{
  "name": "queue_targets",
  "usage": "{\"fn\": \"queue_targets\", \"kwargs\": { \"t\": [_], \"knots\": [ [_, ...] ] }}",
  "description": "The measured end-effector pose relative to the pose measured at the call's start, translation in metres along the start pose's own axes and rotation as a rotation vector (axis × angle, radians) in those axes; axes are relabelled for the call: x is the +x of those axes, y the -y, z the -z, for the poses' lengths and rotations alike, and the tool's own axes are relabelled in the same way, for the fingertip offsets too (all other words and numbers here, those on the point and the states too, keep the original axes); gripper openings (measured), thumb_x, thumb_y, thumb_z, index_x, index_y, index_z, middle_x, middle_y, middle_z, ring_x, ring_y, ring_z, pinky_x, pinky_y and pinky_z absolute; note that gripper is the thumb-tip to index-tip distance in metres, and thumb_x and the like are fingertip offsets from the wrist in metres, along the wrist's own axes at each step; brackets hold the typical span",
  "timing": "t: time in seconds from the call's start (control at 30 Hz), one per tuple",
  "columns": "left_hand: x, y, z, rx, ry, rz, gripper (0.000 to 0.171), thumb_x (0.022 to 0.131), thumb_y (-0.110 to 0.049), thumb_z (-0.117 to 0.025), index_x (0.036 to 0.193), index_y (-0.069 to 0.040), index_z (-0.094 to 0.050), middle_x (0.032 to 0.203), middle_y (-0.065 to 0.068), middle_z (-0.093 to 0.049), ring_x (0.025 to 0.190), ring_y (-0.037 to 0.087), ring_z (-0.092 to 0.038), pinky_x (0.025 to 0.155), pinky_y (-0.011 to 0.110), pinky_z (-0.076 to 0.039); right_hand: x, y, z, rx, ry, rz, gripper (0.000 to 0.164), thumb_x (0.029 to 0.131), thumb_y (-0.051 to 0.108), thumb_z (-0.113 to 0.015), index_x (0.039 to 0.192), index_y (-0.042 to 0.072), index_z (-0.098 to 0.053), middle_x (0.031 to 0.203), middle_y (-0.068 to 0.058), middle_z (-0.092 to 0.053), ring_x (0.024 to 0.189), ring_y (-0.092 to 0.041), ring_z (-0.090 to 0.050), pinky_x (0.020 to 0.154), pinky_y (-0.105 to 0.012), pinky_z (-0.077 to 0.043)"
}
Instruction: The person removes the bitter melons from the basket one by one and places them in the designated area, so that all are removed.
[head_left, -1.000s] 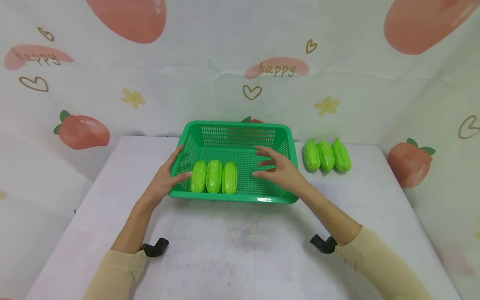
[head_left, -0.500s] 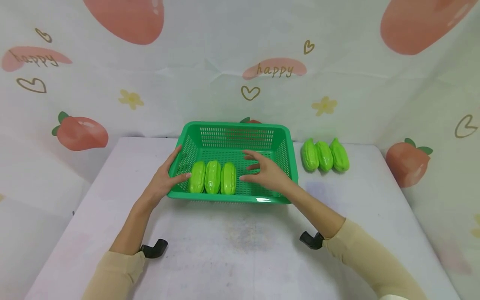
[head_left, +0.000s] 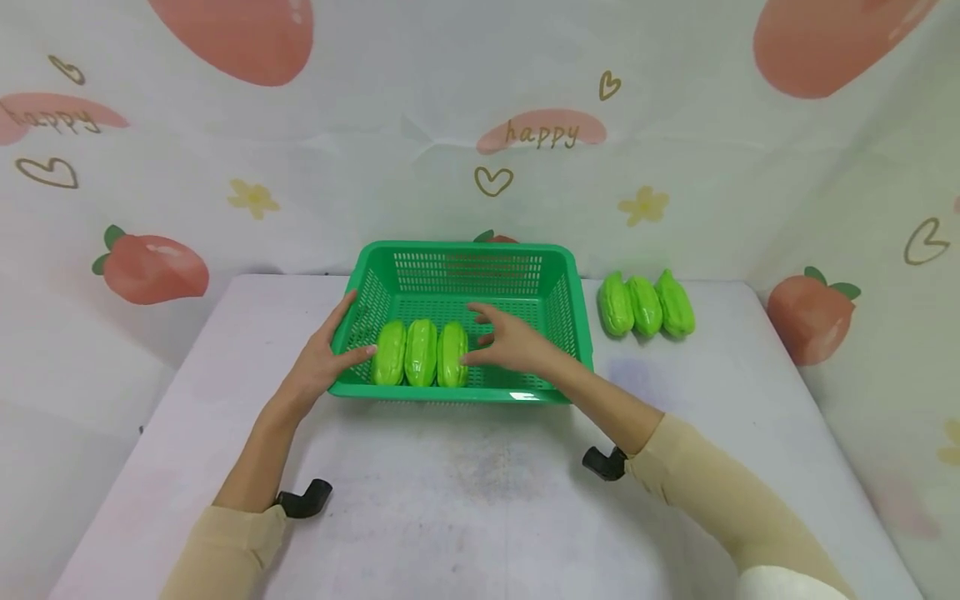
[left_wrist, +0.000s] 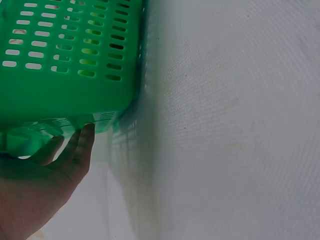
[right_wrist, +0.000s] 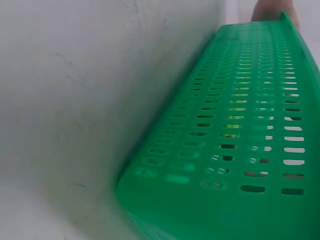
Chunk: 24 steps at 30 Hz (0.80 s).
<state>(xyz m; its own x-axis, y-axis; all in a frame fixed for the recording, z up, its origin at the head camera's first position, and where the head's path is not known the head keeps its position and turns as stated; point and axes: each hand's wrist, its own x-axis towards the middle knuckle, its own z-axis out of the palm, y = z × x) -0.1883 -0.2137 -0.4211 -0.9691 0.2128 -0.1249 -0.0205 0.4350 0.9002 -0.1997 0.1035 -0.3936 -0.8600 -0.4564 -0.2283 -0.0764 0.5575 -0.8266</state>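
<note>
A green plastic basket (head_left: 450, 392) with slotted walls stands on the table. Inside, at its left, three glossy, ridged, oblong green fruits or vegetables (head_left: 421, 353) lie side by side. My left hand (head_left: 318, 362) holds the basket's left side, thumb over the rim and fingers outside. In the left wrist view, those fingers (left_wrist: 85, 142) touch the basket's outer wall (left_wrist: 60, 95). Over the basket, my right hand (head_left: 513, 343) has loosely bent fingers and nothing between them; its thumb overlaps the rightmost green piece (head_left: 452, 354). The right wrist view shows the basket's slotted front wall (right_wrist: 245, 100), not the right hand.
Three more green ridged pieces (head_left: 647, 306) lie together on the table (head_left: 480, 500), right of the basket. Behind the table hangs a printed cloth (head_left: 420, 108). A black wrist fitting (head_left: 305, 500) sticks out from each forearm.
My right hand has moved left across the basket, up to the rightmost green piece inside. The left hand stays at the basket's left side. The head view has shifted slightly.
</note>
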Motion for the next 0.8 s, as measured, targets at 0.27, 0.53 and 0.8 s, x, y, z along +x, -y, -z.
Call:
{"fn": "queue_targets", "kwargs": {
  "t": [0.27, 0.53, 0.8],
  "knots": [
    [0.000, 0.006, 0.001, -0.021, -0.015, -0.013, 0.092, 0.092, -0.029, -0.070, 0.157, -0.048, -0.007, 0.166, 0.004, -0.007, 0.149, 0.036, -0.011, 0.112, 0.067, -0.015, 0.015, 0.006, -0.005, -0.115, 0.046, -0.018, 0.094, 0.084, 0.031, -0.081, 0.158, 0.016, -0.026, 0.153, -0.016, -0.039, 0.119, -0.030, -0.060, 0.088, -0.040, -0.053],
    [0.001, 0.003, 0.000, -0.015, -0.012, -0.015, 0.094, 0.092, -0.026, -0.070, 0.158, -0.045, -0.005, 0.166, 0.004, -0.006, 0.150, 0.035, -0.009, 0.113, 0.067, -0.015, 0.025, 0.005, -0.008, -0.220, 0.098, -0.038, 0.097, 0.083, 0.037, -0.080, 0.159, 0.014, -0.023, 0.153, -0.017, -0.040, 0.138, -0.033, -0.042, 0.106, -0.050, -0.041],
    [0.002, 0.001, 0.001, -0.014, 0.000, -0.014, 0.095, 0.092, -0.027, -0.070, 0.158, -0.045, -0.003, 0.166, 0.004, -0.005, 0.150, 0.036, -0.009, 0.112, 0.067, -0.014, 0.032, 0.004, -0.013, -0.216, 0.140, -0.052, 0.104, 0.084, 0.037, -0.080, 0.161, 0.015, -0.015, 0.155, -0.016, -0.037, 0.104, -0.031, -0.066, 0.089, -0.040, -0.053]
  ]
}}
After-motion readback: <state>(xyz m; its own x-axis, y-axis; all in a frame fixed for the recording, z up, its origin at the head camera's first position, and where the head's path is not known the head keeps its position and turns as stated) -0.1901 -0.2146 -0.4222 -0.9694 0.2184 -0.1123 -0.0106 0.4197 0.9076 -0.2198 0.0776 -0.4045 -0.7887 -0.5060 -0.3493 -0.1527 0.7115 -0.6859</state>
